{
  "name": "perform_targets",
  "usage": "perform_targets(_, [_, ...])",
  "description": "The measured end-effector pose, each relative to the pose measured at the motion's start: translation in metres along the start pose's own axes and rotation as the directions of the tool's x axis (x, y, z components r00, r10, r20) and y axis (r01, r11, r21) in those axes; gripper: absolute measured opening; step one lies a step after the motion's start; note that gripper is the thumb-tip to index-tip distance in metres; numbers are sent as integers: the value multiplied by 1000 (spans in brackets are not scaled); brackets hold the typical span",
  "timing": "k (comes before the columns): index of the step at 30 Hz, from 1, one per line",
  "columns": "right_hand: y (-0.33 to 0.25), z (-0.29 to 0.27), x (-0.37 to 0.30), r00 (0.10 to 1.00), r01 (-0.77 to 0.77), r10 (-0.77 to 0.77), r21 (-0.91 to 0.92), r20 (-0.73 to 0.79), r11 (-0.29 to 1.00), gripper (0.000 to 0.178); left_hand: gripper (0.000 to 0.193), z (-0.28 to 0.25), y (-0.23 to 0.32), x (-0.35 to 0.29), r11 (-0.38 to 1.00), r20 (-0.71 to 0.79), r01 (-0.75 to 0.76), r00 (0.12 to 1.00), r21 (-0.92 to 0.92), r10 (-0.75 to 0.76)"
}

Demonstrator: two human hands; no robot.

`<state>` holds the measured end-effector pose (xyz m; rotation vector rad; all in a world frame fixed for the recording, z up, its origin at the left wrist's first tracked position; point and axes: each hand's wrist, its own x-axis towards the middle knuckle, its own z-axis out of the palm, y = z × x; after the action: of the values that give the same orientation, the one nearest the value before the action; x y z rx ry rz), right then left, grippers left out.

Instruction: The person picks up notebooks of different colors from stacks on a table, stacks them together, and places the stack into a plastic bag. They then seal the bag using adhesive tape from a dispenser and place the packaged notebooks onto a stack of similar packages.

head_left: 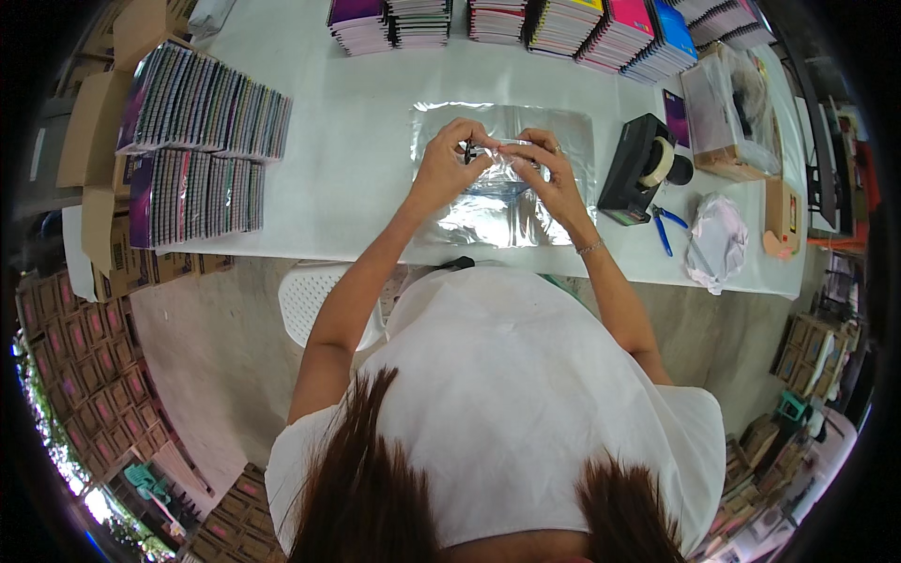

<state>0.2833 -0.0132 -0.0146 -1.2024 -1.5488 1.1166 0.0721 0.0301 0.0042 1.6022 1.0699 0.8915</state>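
Note:
My left hand (pixel 443 167) and my right hand (pixel 559 184) are close together over a shiny clear plastic bag or sheet (pixel 460 223) lying on the table. Fingertips of both hands pinch a crumpled bit of clear plastic (pixel 500 169) between them. A small dark thing (pixel 468 150) shows at the left fingers; its kind is not clear. Under the hands, a bluish edge (pixel 497 190) runs across the plastic.
Right of the plastic stand a black tape dispenser (pixel 627 174), blue-handled pliers (pixel 668 230) and crumpled wrapping (pixel 718 242). A box of spiral notebooks (pixel 202 103) sits at left; notebook stacks (pixel 568 28) line the far side. A white stool (pixel 314 300) is below the white table (pixel 347 122).

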Motion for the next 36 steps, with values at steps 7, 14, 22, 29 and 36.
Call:
perform_targets(7, [-10, 6, -12, 984, 164, -177, -267, -25, 950, 35, 14, 4, 0, -7, 859, 37, -347, 932, 377, 360])
perform_targets(14, [6, 39, -32, 911, 167, -350, -583, -217, 795, 30, 19, -1, 1, -23, 725, 164, -581, 809, 370, 565])
perform_targets(22, [4, -49, -70, 381, -498, -431, -575, -818, 649, 22, 12, 5, -19, -23, 683, 146, -629, 766, 371, 626])
perform_targets(29, [70, -149, -134, 497, -434, 624, 450, -604, 781, 34, 12, 7, -19, -20, 657, 165, -666, 735, 352, 657])
perform_targets(36, [65, -123, -127, 441, -316, 436, 319, -785, 894, 26, 12, 6, -18, -17, 650, 163, -694, 712, 311, 683])
